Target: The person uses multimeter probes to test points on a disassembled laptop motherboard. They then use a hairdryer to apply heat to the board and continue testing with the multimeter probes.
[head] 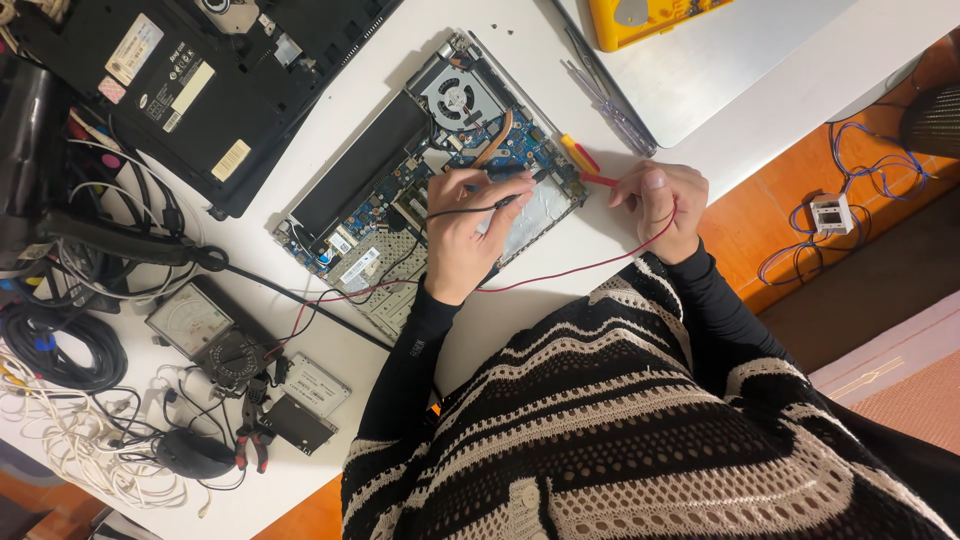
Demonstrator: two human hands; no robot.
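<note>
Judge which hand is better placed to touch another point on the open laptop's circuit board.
Left, probably. The left hand lies over the circuit board with its black probe tip above the components. The right hand rests on the table beside the laptop, its red probe only reaching the edge.

Opened laptop (pixel 430 180) sits mid-table with both hands on it, left hand (pixel 465 235) on the board, right hand (pixel 665 205) at its right edge. Analog meter (pixel 195 325) lies near-left, another laptop (pixel 200 80) far-left, cables (pixel 70 400) along the left edge.
</note>
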